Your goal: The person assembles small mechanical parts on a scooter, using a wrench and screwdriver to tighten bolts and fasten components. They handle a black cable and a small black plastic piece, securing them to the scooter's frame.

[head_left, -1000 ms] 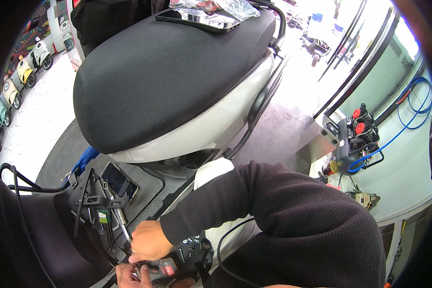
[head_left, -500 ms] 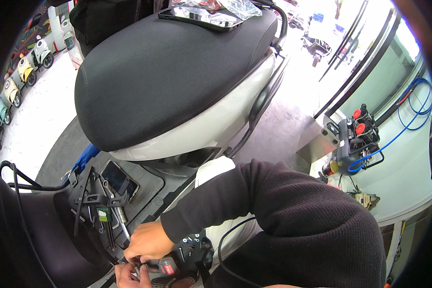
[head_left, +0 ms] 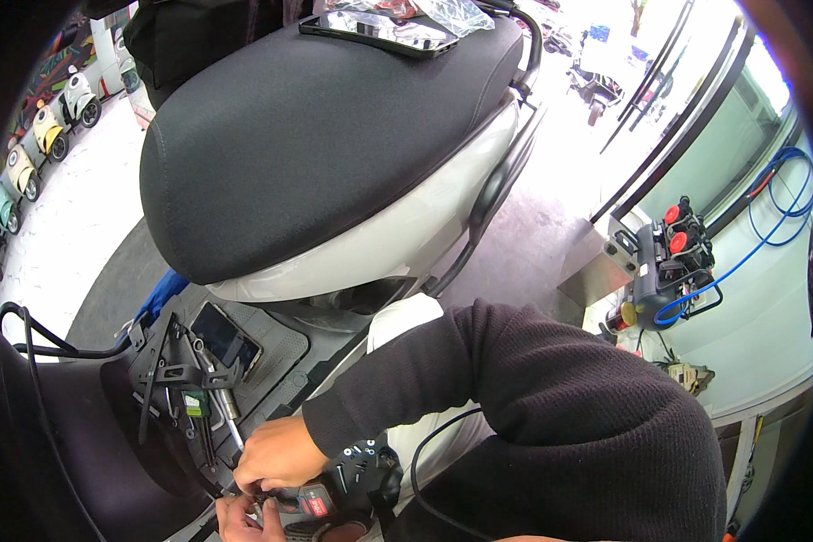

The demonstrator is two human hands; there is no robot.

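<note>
My right hand (head_left: pixel 285 452) reaches in from a dark knitted sleeve at the lower middle, fingers curled downward and pinched together. Just below it, my left hand (head_left: pixel 244 519) is partly cut off by the lower edge, its fingers closed on a small part. The fingertips of both hands meet there, and what they grip is too small and covered to name. Beside them lies a dark tool with a red label (head_left: pixel 314 502), perhaps a cordless one. Several loose bolts and nuts (head_left: pixel 357 462) rest on a dark surface right of the right hand.
A white scooter with a black seat (head_left: pixel 325 135) fills the middle; a phone (head_left: pixel 379 34) lies on it. On the footboard are another phone (head_left: pixel 224 339), a ratchet wrench (head_left: pixel 226 397), a black bracket (head_left: pixel 185 375) and a green box (head_left: pixel 195 404). An air compressor (head_left: pixel 673 271) stands right.
</note>
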